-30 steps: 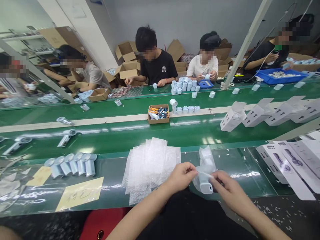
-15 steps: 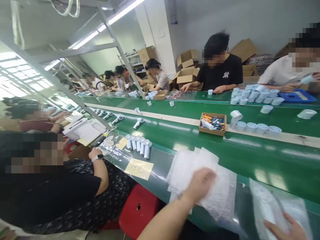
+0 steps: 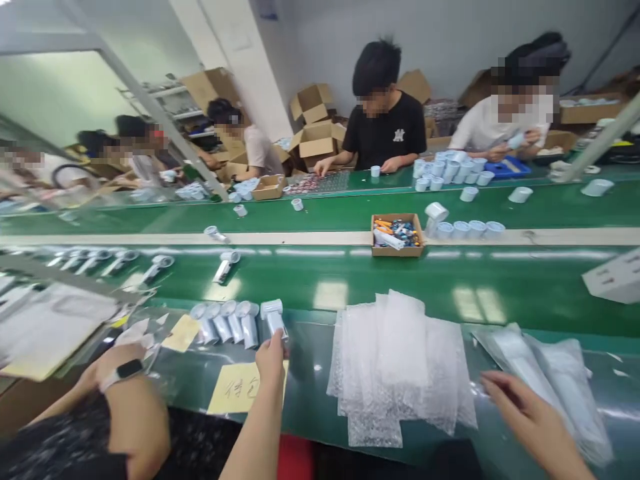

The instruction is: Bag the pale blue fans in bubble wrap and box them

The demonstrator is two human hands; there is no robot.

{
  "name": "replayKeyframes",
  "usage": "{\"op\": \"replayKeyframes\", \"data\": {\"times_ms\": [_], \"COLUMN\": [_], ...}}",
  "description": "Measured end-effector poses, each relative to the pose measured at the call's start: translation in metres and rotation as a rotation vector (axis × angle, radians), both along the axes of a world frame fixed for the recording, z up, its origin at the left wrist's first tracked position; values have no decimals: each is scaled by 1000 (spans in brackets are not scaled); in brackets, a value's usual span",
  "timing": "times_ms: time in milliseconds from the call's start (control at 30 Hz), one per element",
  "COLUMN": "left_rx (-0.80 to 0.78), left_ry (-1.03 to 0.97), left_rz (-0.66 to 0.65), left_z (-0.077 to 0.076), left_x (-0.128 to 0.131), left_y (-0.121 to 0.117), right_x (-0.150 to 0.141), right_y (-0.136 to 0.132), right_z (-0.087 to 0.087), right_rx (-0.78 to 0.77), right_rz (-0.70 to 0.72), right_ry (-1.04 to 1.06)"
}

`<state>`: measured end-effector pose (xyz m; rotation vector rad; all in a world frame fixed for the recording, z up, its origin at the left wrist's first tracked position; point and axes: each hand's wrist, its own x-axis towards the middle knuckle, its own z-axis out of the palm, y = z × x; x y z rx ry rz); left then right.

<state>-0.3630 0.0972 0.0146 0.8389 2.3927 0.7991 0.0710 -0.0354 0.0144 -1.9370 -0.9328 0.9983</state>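
My left hand (image 3: 270,355) reaches forward and grips the handle of a pale blue handheld fan (image 3: 273,317), the rightmost of a row of several such fans (image 3: 226,323) lying near the bench edge. My right hand (image 3: 520,404) hovers low at the right with fingers loosely spread, holding nothing, beside a bagged fan in clear plastic (image 3: 545,373). Between the hands lies a stack of bubble-wrap bags (image 3: 400,363). A yellow paper note (image 3: 235,389) lies under my left wrist.
A co-worker's arm with a wristwatch (image 3: 120,373) rests at the lower left. Green conveyor belts (image 3: 320,280) carry more fans, blue cups (image 3: 465,229) and a small cardboard box of parts (image 3: 397,233). Other people sit across the line. A white carton (image 3: 613,275) lies at the right.
My left hand left the bubble-wrap stack and moved left onto a fan in the row. My right hand let go of the bagged fan, which now lies on the bench. The view swung back right.
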Motion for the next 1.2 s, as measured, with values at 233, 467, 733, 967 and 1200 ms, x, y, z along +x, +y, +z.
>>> {"op": "replayKeyframes", "data": {"times_ms": [233,467,733,967,1200], "left_rx": [15,-14,-234,-154,287], "left_ry": [-1098,148,342,-641,-336], "left_rz": [-410,-1488,-1447,-1030,-1170], "left_z": [13,10,23,45,53], "left_x": [183,195,206,236,244], "left_y": [-87,-66,-46,-64,-83], "right_x": [-89,-17,7,-13,6], "right_y": [56,20,-32,-10,-21], "right_z": [30,37,45,57,50], "right_rx": [-107,-171,-205,-293,-306], "right_rz": [-172,-418,6,250,183], "right_ry": [1118,940,1128,1240,1042]}}
